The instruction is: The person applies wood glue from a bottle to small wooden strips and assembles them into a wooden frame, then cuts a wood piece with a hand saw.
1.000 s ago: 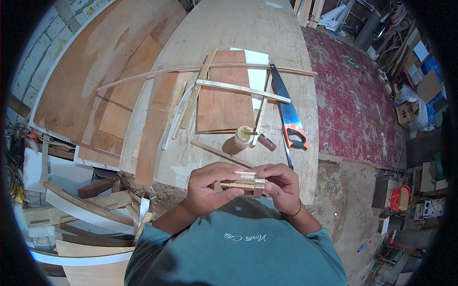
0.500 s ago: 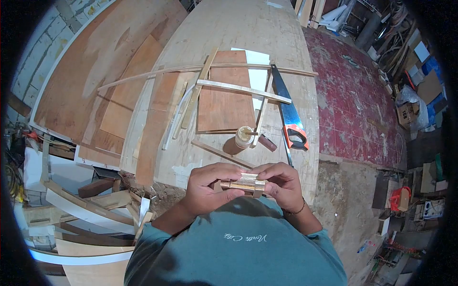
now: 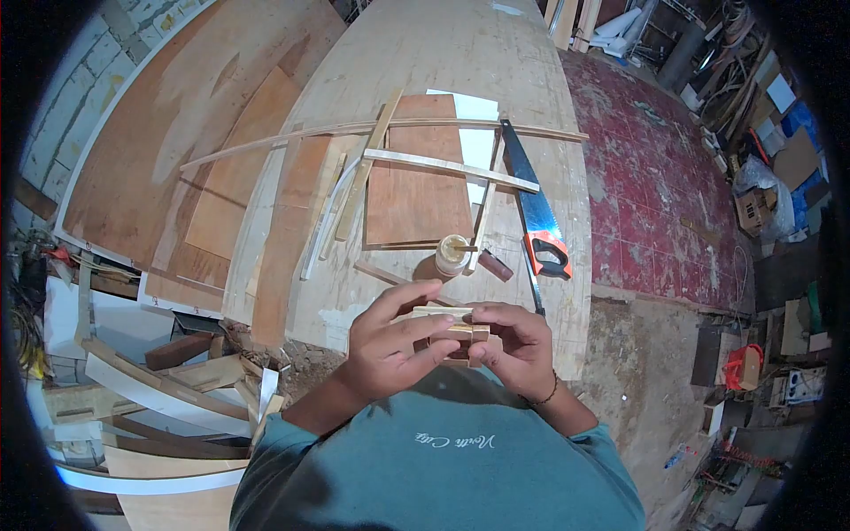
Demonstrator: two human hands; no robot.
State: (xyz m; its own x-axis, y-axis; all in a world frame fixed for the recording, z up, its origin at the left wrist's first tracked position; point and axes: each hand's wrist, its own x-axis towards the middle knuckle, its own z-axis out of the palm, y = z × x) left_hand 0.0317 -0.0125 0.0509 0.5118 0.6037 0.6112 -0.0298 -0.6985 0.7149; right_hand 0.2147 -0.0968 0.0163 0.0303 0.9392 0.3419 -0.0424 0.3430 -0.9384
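From my remote view, a dark brown rectangular block lay just right of the pale round jar with its thin stick; farther right lay the blue-bladed handsaw with an orange-and-black handle. Beyond the jar, narrow pale wooden strips crossed a reddish-brown rectangular wood panel. On the jar's near side, I saw the small light-brown wooden piece raised between both hands. The right hand pinched its right end between thumb and fingers; the left hand was partly spread at its left end, forefinger lifted, its grip unclear to me. Right of the jar, past the handsaw, ran the pale plywood tabletop's edge, with worn red flooring outside it.
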